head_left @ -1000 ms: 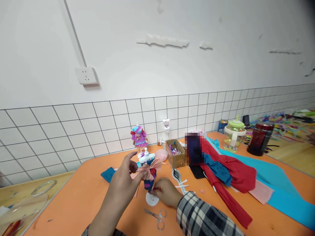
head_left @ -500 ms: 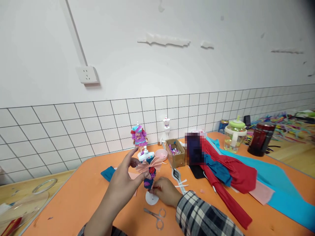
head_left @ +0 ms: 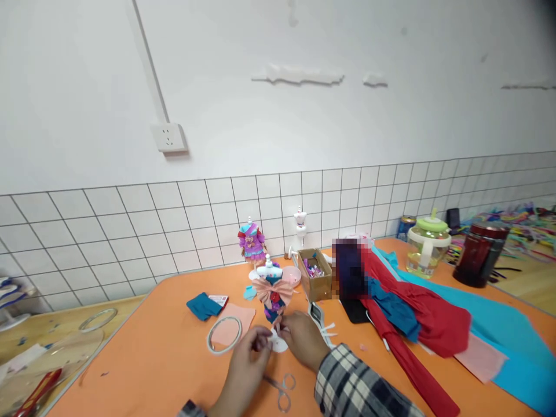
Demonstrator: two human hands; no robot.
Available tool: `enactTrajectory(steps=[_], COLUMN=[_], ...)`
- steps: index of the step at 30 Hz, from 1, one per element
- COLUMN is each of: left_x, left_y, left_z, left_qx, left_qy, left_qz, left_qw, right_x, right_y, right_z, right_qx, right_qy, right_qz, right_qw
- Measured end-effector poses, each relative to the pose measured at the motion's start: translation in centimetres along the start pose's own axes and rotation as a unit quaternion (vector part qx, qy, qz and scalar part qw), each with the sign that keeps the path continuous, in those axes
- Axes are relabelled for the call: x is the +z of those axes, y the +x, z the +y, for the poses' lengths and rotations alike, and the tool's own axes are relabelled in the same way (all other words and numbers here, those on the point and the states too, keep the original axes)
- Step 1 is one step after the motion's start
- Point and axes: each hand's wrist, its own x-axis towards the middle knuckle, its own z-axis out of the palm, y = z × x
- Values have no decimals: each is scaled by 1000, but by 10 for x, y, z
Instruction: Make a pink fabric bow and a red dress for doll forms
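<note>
A small dress-form mannequin (head_left: 270, 293) stands upright in front of me, dressed in dark blue fabric with purple and red flowers and a wide pink bow (head_left: 273, 291). My right hand (head_left: 303, 340) is closed round the stem just above its white round base (head_left: 279, 341). Low at the base's left edge is my left hand (head_left: 248, 362), its fingers curled in; whatever they may pinch is hidden. Small scissors (head_left: 282, 389) lie on the table right beside the left hand. To its left, a roll of clear tape (head_left: 225, 335) rests on a pink cloth piece (head_left: 245, 318).
Behind are a mannequin in a purple dress (head_left: 252, 243), a bare white mannequin (head_left: 300, 225), a pink bowl (head_left: 292, 276) and a cardboard box (head_left: 319, 285) of scraps. Red fabric (head_left: 434, 324) and blue fabric spread rightward, near a green-lidded jug (head_left: 428, 246) and a dark red jar (head_left: 480, 255).
My left hand has dropped from the mannequin's upper body to beside its base, uncovering the tape roll. The right hand stays at the stem. The view has shifted slightly left.
</note>
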Motion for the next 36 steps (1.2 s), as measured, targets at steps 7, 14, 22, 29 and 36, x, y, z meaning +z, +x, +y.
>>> enactTrajectory(steps=[7, 14, 22, 29, 36], left_x=[3, 1, 2, -3, -10], left_y=[-8, -10, -13, -8, -2], left_z=[2, 5, 6, 0, 4], left_qx=[51, 92, 74, 83, 106], left_qy=[161, 222, 350, 346, 320], left_qz=[-135, -138, -174, -193, -199], left_qw=[976, 961, 917, 914, 920], right_x=[-5, 2, -3, -7, -6], right_y=[0, -2, 0, -1, -4], right_z=[1, 4, 7, 1, -6], right_qx=[28, 34, 33, 38, 43], right_qy=[-22, -12, -29, -54, -83], right_qz=[3, -28, -37, -38, -48], right_qw=[999, 999, 998, 997, 994])
